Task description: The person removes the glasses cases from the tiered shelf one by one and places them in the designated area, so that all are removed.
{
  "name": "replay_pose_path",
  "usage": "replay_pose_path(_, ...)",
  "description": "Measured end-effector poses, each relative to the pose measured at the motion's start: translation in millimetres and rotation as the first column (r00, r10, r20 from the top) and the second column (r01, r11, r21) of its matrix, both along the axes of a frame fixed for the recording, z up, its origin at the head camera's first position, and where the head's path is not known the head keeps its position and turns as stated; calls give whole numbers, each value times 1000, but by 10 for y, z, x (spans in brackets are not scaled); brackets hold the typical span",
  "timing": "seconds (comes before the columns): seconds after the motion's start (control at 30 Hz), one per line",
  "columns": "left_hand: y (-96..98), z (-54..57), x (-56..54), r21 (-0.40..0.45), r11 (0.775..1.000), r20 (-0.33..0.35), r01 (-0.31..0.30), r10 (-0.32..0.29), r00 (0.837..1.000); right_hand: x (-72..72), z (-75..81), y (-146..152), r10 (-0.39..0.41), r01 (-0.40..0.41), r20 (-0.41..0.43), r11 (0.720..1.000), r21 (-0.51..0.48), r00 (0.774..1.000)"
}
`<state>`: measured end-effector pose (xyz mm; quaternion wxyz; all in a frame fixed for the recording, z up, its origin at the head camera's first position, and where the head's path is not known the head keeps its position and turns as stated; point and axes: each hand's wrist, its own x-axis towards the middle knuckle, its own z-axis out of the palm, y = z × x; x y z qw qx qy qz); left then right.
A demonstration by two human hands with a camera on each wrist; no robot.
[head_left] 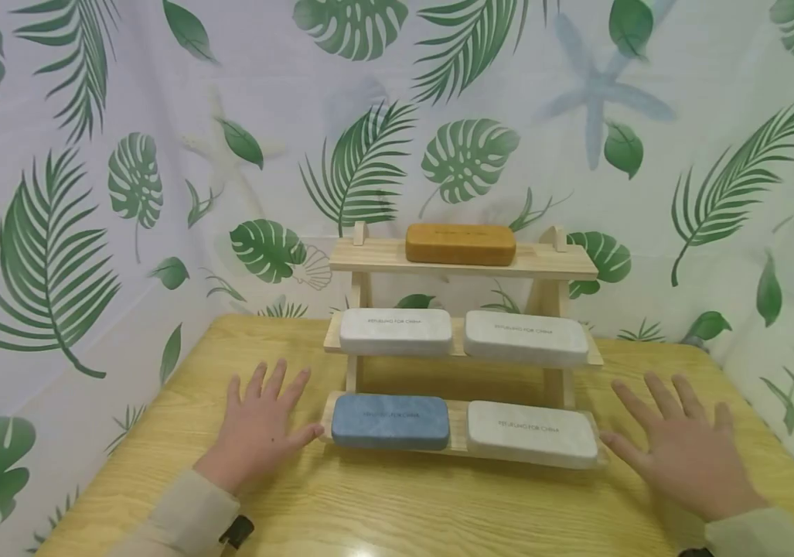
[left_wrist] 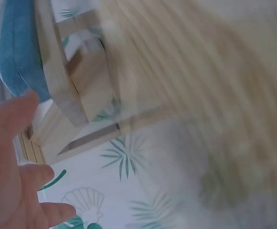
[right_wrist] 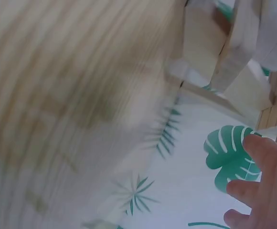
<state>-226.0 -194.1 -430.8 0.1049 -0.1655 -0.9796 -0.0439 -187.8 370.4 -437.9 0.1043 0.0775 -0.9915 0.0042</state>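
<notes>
on the top shelf (head_left: 369, 259): one orange case (head_left: 460, 244), lying lengthwise near the middle.
on the middle shelf (head_left: 332, 338): left white case (head_left: 395, 333) and right white case (head_left: 526, 338), side by side, narrow gap between.
on the bottom shelf (head_left: 458, 433): blue case (head_left: 390, 422) at left, lower white case (head_left: 532, 435) at right, set apart.
left hand (head_left: 264, 425): fingers spread, holding nothing; thumb tip just beside the left end of the blue case; contact cannot be told.
right hand (head_left: 689, 452): fingers spread, holding nothing; thumb tip just beside the right end of the lower white case; contact cannot be told.
wooden stand (head_left: 358, 290): three tiers, upright on the wood-grain surface (head_left: 508, 503), between the hands.
sleeve (head_left: 188, 507), left arm: light-coloured; dark band (head_left: 236, 532) at the wrist.
backdrop cloth (head_left: 257, 70): white, green leaf print, behind the stand.
</notes>
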Motion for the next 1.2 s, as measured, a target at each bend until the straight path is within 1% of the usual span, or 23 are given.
replay_pose_path(0.07, 22, -25, 3, 59, 998, 33, 15, -17, 999, 9, -7, -47, 16, -16, -14, 1000, -22, 1000)
replay_pose_path(0.13, 51, -42, 0, 162, 986, 88, 27, -42, 995, 20, 0, -95, 42, -44, -35, 998, -52, 998)
replay_pose_path(0.17, 65, -51, -6, 231, 973, 124, 24, -54, 991, 27, 8, -120, 57, -60, -54, 996, -62, 997)
replay_pose_path(0.2, 79, -60, -15, 304, 952, 161, 17, -69, 985, 31, 20, -143, 70, -76, -76, 994, -74, 995)
replay_pose_path(0.23, 93, -68, -23, 370, 929, 203, -3, -78, 976, 36, 34, -169, 88, -97, -99, 991, -89, 991)
replay_pose_path(0.27, 106, -76, -35, 440, 898, 245, -29, -89, 965, 39, 46, -195, 105, -119, -122, 987, -106, 987)
replay_pose_path(0.33, 126, -101, -60, 565, 818, 329, -104, -108, 938, 46, 73, -256, 140, -162, -157, 977, -137, 978)
replay_pose_path(0.4, 143, -139, -82, 651, 738, 391, -177, -126, 912, 51, 89, -323, 177, -208, -180, 963, -172, 968)
replay_pose_path(0.43, 152, -163, -91, 689, 692, 420, -214, -141, 896, 53, 94, -360, 199, -234, -187, 953, -191, 962)
replay_pose_path(0.5, 170, -219, -110, 761, 592, 449, -265, -186, 874, 60, 100, -432, 238, -279, -194, 934, -223, 952)
replay_pose_path(0.57, 194, -283, -130, 816, 492, 464, -305, -239, 853, 57, 91, -500, 280, -323, -201, 918, -232, 939)
replay_pose_path(0.6, 208, -318, -139, 835, 446, 467, -323, -264, 844, 57, 90, -534, 300, -344, -204, 909, -234, 932)
replay_pose_path(0.63, 221, -354, -151, 850, 402, 471, -341, -288, 834, 54, 83, -565, 320, -362, -201, 903, -231, 926)
replay_pose_path(0.7, 246, -417, -172, 868, 337, 471, -365, -326, 819, 52, 75, -633, 348, -385, -189, 895, -224, 918)
replay_pose_path(0.73, 256, -443, -180, 871, 317, 473, -374, -338, 814, 50, 69, -666, 356, -391, -179, 893, -224, 917)
replay_pose_path(0.77, 264, -464, -187, 875, 302, 470, -378, -347, 811, 48, 62, -699, 365, -396, -169, 888, -231, 916)
replay_pose_path(0.93, 262, -532, -204, 891, 248, 452, -381, -392, 801, 53, 36, -858, 375, -395, -125, 870, -294, 918)
replay_pose_path(1.0, 249, -560, -211, 896, 223, 443, -383, -421, 791, 53, 28, -913, 383, -404, -130, 865, -296, 915)
replay_pose_path(1.1, 230, -597, -225, 904, 192, 427, -383, -462, 778, 50, 20, -978, 384, -412, -151, 870, -271, 911)
replay_pose_path(1.17, 214, -609, -229, 907, 178, 418, -381, -477, 773, 37, 12, -1010, 383, -412, -163, 879, -238, 909)
replay_pose_path(1.2, 204, -610, -227, 909, 175, 414, -379, -481, 773, 27, 6, -1023, 378, -408, -164, 886, -222, 911)
